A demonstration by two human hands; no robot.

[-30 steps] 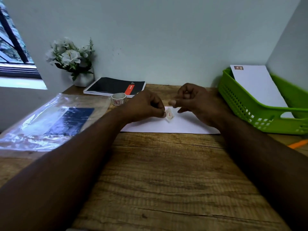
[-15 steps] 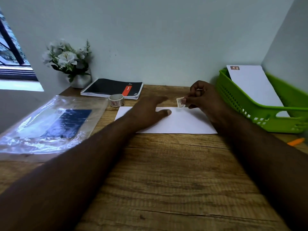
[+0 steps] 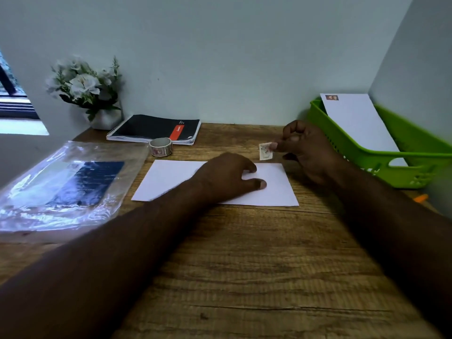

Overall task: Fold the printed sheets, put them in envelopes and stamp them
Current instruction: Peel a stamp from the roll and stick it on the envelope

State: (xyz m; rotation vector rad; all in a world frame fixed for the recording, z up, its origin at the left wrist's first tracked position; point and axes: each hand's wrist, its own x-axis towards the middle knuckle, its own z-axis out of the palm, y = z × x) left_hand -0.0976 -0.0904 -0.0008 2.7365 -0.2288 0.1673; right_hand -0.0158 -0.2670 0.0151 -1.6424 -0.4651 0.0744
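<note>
Two hands in play: our left hand (image 3: 227, 178) rests flat, fingers straight, on the envelope (image 3: 276, 189), long axis left-right. Our right hand (image 3: 305, 149) pinches the stamp (image 3: 265, 150), held clear just beyond the envelope's far right corner, nearest that hand. Wooden desk (image 3: 244, 265), wall corner behind.

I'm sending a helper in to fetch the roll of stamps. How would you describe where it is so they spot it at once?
Look to the back of the wooden desk, where a black spiral notebook lies by the wall. The roll of stamps stands just in front of it, beyond the white envelope: the only small ring there, printed with little pictures.
</note>
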